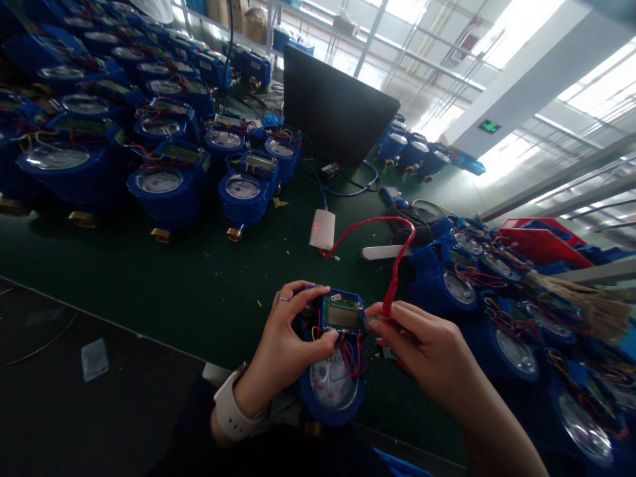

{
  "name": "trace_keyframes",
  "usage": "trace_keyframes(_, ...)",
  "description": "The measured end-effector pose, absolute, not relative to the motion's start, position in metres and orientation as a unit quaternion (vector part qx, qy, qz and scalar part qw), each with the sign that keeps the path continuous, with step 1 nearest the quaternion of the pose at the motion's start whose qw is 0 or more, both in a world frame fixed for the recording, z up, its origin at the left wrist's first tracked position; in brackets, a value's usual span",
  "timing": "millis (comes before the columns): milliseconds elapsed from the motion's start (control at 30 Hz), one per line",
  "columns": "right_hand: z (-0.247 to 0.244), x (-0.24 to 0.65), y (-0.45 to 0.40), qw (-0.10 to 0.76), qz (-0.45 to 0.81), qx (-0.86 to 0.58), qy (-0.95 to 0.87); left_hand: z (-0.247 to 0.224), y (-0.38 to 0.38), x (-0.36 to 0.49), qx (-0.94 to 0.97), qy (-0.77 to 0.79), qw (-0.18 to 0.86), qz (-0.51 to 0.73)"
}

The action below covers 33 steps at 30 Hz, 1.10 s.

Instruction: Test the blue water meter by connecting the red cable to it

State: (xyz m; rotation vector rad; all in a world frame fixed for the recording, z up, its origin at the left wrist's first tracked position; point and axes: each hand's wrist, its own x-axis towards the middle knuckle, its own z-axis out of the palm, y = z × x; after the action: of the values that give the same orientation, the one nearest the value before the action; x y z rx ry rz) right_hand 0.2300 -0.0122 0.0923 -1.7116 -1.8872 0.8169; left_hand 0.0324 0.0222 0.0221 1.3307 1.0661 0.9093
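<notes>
The blue meter [332, 405], nearest at the green table's edge [189, 356], had a round dial [334, 381], loose wires [354, 354] and a grey display [342, 318]. The left hand [288, 334] gripped its display end, thumb and fingers spread; the right hand [422, 341] pinched the red cable's end [390, 301] beside it.

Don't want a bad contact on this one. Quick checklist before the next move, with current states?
1. Left hand steadying the meter: ok, thumb and fingers span the screen end.
2. Right hand on the red cable: ok, its end is in the fingers, beside the screen.
3. Cable end seated on the meter: cannot tell, fingers hide the contact.
4. White box powered: ok, red light showing.
5. Screen reading: cannot tell, no digits can be made out.
6. Coloured wires away from fingers: not ok, bunched right by the left thumb.
</notes>
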Motion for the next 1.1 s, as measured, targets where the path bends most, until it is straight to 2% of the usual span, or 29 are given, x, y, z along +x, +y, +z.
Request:
trace_keyframes(500,0.086,0.233,-0.015,0.231,0.286,-0.623,-0.690,0.021,0.021,0.032,0.564,0.455,0.570,0.388)
trace_keyframes(1100,0.079,0.234,-0.028,0.274,0.252,-0.614,-0.696,0.021,0.021,0.032,0.559,0.456,0.572,0.390)
